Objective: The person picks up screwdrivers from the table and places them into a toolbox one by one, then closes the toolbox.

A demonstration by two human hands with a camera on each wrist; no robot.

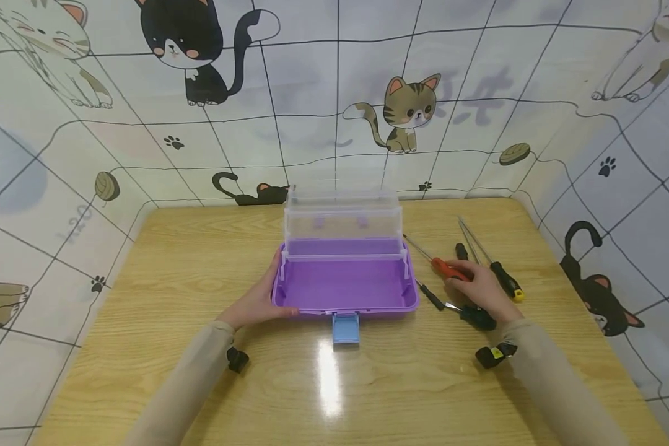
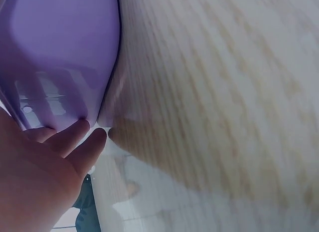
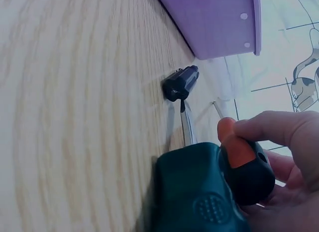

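A purple toolbox (image 1: 345,285) stands with its clear lid (image 1: 342,217) raised and its blue latch (image 1: 345,329) hanging at the front. Nothing lies inside it. My left hand (image 1: 259,300) holds its left end, thumb along the front edge; in the left wrist view, fingertips touch the purple wall (image 2: 60,57). Right of the box, my right hand (image 1: 482,288) grips the red-orange and black handle of a screwdriver (image 1: 446,269), its shaft pointing toward the box. The thumb lies on that handle (image 3: 239,152) in the right wrist view, beside a dark green screwdriver handle (image 3: 189,182).
Around the right hand lie a short black-handled screwdriver (image 1: 432,297), the green-handled one (image 1: 478,318) and a black-and-yellow screwdriver (image 1: 507,282). Another black handle (image 1: 461,251) shows behind the hand. Cat-print cloth (image 1: 312,142) borders the wooden table (image 1: 201,248) at the back and sides.
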